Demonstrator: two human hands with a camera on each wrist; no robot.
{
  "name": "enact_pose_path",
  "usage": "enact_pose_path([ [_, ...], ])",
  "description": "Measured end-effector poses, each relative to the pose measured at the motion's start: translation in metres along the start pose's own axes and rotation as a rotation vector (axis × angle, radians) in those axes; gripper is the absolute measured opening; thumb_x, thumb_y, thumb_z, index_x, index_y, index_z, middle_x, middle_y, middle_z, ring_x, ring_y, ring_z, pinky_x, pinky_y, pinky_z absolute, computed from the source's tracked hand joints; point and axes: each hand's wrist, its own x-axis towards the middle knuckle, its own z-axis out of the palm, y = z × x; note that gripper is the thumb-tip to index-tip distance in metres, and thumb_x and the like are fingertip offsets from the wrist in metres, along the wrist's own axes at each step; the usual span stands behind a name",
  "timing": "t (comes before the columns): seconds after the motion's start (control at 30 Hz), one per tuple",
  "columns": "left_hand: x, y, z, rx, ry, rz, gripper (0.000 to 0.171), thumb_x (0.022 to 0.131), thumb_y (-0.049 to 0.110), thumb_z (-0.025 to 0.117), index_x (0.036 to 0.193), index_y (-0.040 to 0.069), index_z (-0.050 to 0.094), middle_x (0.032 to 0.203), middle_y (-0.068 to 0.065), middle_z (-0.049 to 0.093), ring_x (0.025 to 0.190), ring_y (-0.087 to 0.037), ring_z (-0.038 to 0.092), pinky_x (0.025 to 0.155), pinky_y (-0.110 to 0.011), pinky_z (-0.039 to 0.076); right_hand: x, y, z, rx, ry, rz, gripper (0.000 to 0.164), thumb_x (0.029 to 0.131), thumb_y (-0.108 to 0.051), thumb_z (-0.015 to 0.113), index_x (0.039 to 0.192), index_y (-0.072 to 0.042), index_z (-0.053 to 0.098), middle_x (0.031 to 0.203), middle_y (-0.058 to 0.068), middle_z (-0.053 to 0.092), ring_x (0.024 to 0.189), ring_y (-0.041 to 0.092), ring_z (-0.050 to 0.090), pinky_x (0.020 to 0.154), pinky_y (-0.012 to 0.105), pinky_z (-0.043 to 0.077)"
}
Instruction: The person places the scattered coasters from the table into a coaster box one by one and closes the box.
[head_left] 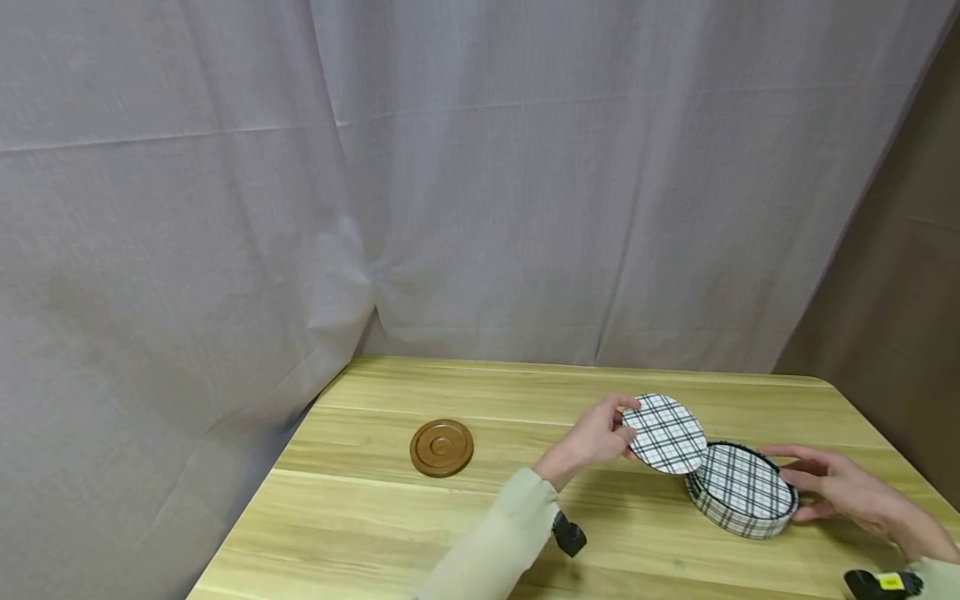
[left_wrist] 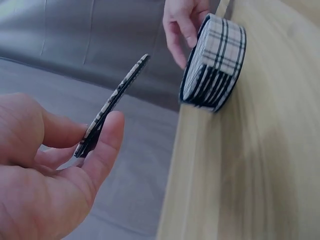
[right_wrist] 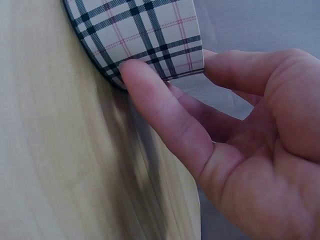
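A round plaid coaster is tilted in the air, its edge pinched between the thumb and fingers of my left hand. Seen edge-on in the left wrist view, the coaster is thin with a dark underside. To its right, a round plaid coaster holder stands on the table, another plaid disc showing at its top. My right hand steadies the holder from the right. In the right wrist view its fingertips lie against the plaid side wall, with the thumb near the rim.
A round brown wooden coaster with ring grooves lies on the wood-grain table, left of my left hand. Grey curtains hang behind the table and along its left, with a darker brown one on the right.
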Motion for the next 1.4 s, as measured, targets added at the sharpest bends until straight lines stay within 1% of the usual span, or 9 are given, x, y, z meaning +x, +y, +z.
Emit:
enact_pose_path([
  [0.3,0.006,-0.003,0.024,-0.095,-0.014,-0.029,0.040,0.096,0.000,0.058,0.131,0.016,0.053,0.084,-0.001,0.052,0.074,-0.030,0.068,0.069,-0.030,0.059,0.001,0.002,-0.001,0.004,0.000,-0.007,0.044,0.105,-0.012,0.044,0.129,-0.047,0.055,0.112,-0.025,0.059,0.096,0.021,0.068,0.077,0.043,0.059],
  [0.37,0.008,-0.005,0.031,-0.137,-0.013,-0.042,0.040,0.094,-0.002,0.060,0.129,0.016,0.055,0.084,-0.002,0.051,0.072,-0.030,0.068,0.070,-0.032,0.060,0.001,0.003,-0.001,0.001,0.005,-0.009,0.044,0.104,-0.012,0.045,0.129,-0.047,0.055,0.112,-0.025,0.059,0.096,0.021,0.068,0.077,0.044,0.059],
  [0.5,0.012,-0.007,0.046,-0.205,-0.003,-0.070,0.039,0.091,-0.006,0.062,0.124,0.014,0.057,0.083,-0.002,0.050,0.063,-0.022,0.064,0.071,-0.035,0.060,0.001,0.004,-0.002,0.007,-0.006,-0.023,0.044,0.105,-0.011,0.044,0.131,-0.045,0.055,0.113,-0.025,0.060,0.097,0.020,0.068,0.077,0.043,0.059],
  [0.6,0.014,-0.007,0.057,-0.226,0.004,-0.080,0.038,0.090,-0.007,0.063,0.122,0.013,0.058,0.082,-0.001,0.050,0.058,-0.016,0.060,0.069,-0.035,0.060,0.001,0.004,-0.003,0.012,-0.020,-0.043,0.045,0.105,-0.010,0.042,0.133,-0.044,0.054,0.114,-0.023,0.061,0.097,0.019,0.068,0.077,0.042,0.059],
  [0.77,0.017,-0.008,0.070,-0.241,0.004,-0.087,0.038,0.089,-0.008,0.063,0.120,0.014,0.058,0.081,-0.001,0.050,0.055,-0.013,0.058,0.066,-0.030,0.060,0.001,0.005,-0.004,0.008,-0.031,-0.057,0.047,0.105,-0.009,0.041,0.135,-0.043,0.053,0.114,-0.021,0.062,0.098,0.017,0.067,0.077,0.042,0.060],
  [0.97,0.019,-0.011,0.081,-0.277,0.026,-0.091,0.035,0.087,-0.008,0.066,0.115,0.013,0.059,0.082,0.001,0.043,0.059,-0.019,0.065,0.065,-0.030,0.060,0.001,0.004,-0.005,0.000,-0.023,-0.027,0.046,0.105,-0.011,0.042,0.132,-0.046,0.054,0.113,-0.016,0.062,0.098,0.018,0.067,0.077,0.042,0.060],
  [1.1,0.019,-0.011,0.089,-0.296,0.038,-0.108,0.035,0.086,-0.007,0.068,0.113,0.013,0.058,0.082,0.000,0.045,0.062,-0.025,0.068,0.064,-0.031,0.060,0.001,0.004,-0.005,0.005,-0.027,-0.023,0.046,0.105,-0.010,0.043,0.131,-0.046,0.055,0.113,-0.016,0.061,0.098,0.018,0.067,0.078,0.042,0.059],
  [1.27,0.018,-0.013,0.100,-0.220,0.099,-0.141,0.041,0.082,-0.004,0.074,0.112,0.017,0.056,0.078,0.001,0.052,0.056,-0.022,0.066,0.057,-0.028,0.057,0.000,0.003,-0.005,0.011,-0.039,-0.024,0.046,0.105,-0.011,0.043,0.130,-0.047,0.055,0.113,-0.016,0.061,0.098,0.019,0.067,0.078,0.042,0.059],
  [1.4,0.018,-0.013,0.105,-0.145,0.152,-0.163,0.050,0.078,0.001,0.080,0.115,0.017,0.051,0.073,0.004,0.059,0.053,-0.019,0.066,0.054,-0.026,0.055,0.001,0.003,-0.005,0.001,-0.032,-0.017,0.045,0.105,-0.011,0.043,0.131,-0.047,0.055,0.113,-0.016,0.061,0.098,0.020,0.067,0.078,0.043,0.059],
])
